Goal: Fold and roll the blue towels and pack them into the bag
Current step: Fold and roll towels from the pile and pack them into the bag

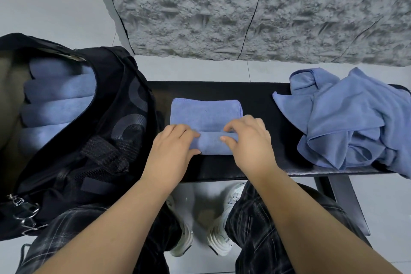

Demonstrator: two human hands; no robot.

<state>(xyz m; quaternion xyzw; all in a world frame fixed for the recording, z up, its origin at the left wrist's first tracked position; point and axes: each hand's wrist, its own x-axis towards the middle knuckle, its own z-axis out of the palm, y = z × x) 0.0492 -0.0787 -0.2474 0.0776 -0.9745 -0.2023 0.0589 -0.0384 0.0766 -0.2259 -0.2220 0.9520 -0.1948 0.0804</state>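
A folded blue towel (205, 113) lies flat in the middle of the black bench (255, 100). Its near end is curled into a roll. My left hand (172, 151) grips the roll's left end and my right hand (250, 142) grips its right end, fingers curled over the top. At the left stands the open black bag (106, 118), with several rolled blue towels (55, 107) lying side by side inside it. A loose heap of unfolded blue towels (347, 118) sits on the bench's right end.
A grey textured wall panel (266, 6) rises behind the bench. The floor is pale tile. My knees in dark plaid trousers and white shoes (220, 242) are below the bench's front edge. The bag's strap clips (22, 209) hang at the lower left.
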